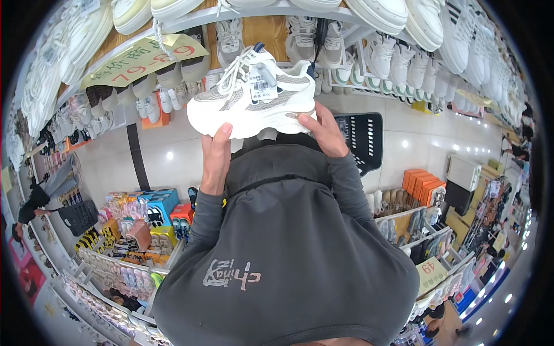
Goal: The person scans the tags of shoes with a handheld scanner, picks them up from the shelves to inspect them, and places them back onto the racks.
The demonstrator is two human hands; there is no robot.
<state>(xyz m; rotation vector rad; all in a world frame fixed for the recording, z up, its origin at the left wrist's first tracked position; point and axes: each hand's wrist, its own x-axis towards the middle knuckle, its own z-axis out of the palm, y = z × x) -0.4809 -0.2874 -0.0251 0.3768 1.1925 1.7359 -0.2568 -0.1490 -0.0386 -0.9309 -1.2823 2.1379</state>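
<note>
A white and grey sneaker [283, 106] is held up between my two hands, its toe to the left and its heel to the right. My left hand [217, 155] grips the sole near the toe, thumb on the near side. My right hand [326, 131] is closed on the heel end, with the thumb against the sole's side. From the laces hangs a white price tag [260, 89] with a barcode. The fingers behind the shoe are hidden.
Shelves of white shoes [398, 60] curve across the top, with a yellow paper sign [144, 60] at left. A black basket [366, 138] lies on the floor at right. Orange boxes [424, 185] and shoe racks stand lower down. Another person [34, 202] is at far left.
</note>
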